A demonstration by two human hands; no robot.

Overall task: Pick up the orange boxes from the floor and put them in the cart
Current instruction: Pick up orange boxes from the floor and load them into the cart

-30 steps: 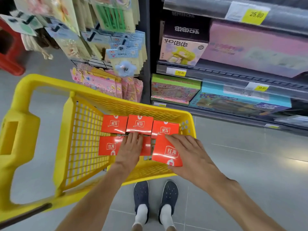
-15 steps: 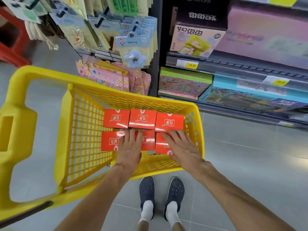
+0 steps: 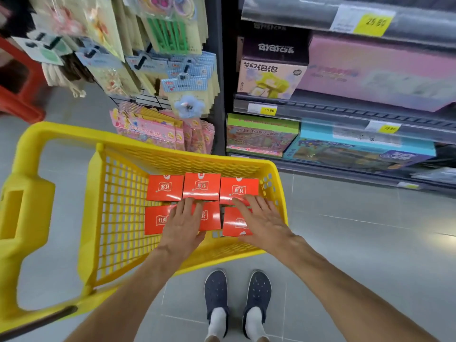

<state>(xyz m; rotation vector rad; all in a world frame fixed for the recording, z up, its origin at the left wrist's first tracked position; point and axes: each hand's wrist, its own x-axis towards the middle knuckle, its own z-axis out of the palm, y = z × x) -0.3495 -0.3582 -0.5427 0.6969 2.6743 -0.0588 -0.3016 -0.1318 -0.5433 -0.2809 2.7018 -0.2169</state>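
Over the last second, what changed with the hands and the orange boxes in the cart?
The right hand lowered the tilted front-right orange box flat into the yellow cart, finishing the front row; its straight fingers now rest on it. The left hand stayed flat on the front boxes, and the back row stayed put.

Shop aisle: toy shelves, hanging cards, grey floor.

Dark shelves (image 3: 345,112) carry a pink box (image 3: 380,70), a bubble-gun box (image 3: 270,77), a green box (image 3: 259,135) and a blue box (image 3: 357,151), with yellow price tags (image 3: 269,110) on the edges. Hanging cards (image 3: 153,45) and pink packs (image 3: 153,132) fill a rack at left. A red stool (image 3: 14,95) stands far left. Navy clogs (image 3: 216,292) rest on the tiled floor (image 3: 370,243).
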